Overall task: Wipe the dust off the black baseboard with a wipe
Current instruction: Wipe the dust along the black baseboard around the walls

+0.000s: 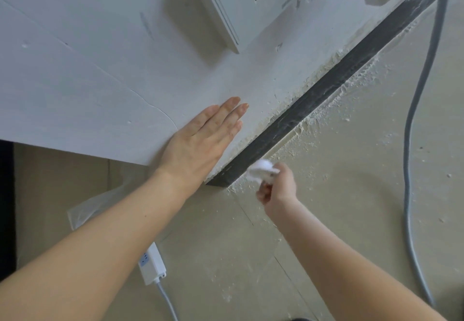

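Left hand (200, 142) lies flat on the big white wall (100, 56), fingers straight and loose. Right hand (276, 190) squeezes a white wipe (262, 170) against the near end of the black baseboard (326, 87), where the wall meets the dusty floor (351, 195). A small power strip (152, 265) lies on the floor under the left arm.

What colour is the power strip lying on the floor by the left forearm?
White, with pale blue around its sockets; the power strip shows in the head view.
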`<state>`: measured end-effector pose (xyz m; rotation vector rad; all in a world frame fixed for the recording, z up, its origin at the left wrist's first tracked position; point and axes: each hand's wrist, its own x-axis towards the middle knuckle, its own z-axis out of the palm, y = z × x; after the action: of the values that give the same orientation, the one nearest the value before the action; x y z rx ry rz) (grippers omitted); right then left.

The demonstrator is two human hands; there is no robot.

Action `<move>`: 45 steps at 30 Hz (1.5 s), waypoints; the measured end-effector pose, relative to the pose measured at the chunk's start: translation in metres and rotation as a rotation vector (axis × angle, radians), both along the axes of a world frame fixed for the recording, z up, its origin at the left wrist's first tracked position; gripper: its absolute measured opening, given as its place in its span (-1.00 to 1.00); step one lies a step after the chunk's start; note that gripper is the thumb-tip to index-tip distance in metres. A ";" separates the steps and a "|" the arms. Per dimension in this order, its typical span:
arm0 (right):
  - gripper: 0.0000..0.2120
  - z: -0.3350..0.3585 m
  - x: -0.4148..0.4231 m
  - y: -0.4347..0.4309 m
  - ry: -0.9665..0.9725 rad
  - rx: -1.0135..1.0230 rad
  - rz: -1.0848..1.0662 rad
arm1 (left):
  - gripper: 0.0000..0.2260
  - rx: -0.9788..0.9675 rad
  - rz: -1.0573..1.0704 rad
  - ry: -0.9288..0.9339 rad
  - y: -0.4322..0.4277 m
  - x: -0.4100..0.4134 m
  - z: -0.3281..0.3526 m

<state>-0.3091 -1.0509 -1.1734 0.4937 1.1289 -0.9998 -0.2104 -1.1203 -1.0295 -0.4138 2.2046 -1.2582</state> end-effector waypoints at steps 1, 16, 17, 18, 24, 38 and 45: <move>-0.86 -0.003 0.015 0.007 -0.011 0.002 0.130 | -0.44 0.002 -0.006 0.004 0.000 -0.001 0.000; -0.80 0.000 0.028 -0.034 -0.144 -0.022 0.358 | -0.34 0.035 0.094 0.009 0.002 -0.004 0.007; -0.82 0.001 0.016 -0.038 -0.116 -0.010 0.352 | -0.34 0.040 0.092 0.011 0.002 -0.004 0.007; -0.83 0.002 0.003 -0.041 -0.087 -0.013 0.350 | -0.34 0.046 0.090 0.017 0.002 -0.004 0.007; -0.86 -0.001 -0.062 -0.054 0.004 -0.061 0.262 | -0.44 0.122 0.055 0.108 0.002 -0.013 0.004; -0.89 0.000 -0.006 -0.009 0.078 -0.196 0.461 | -0.41 0.124 0.065 -0.003 -0.023 -0.073 -0.008; -0.74 -0.005 -0.040 -0.057 0.054 -0.070 0.453 | -0.36 0.117 0.061 -0.010 -0.023 -0.073 -0.005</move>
<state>-0.3490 -1.1075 -1.1788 0.1425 1.1825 -0.6559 -0.2829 -1.1431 -1.0346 -0.4240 2.2269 -1.0910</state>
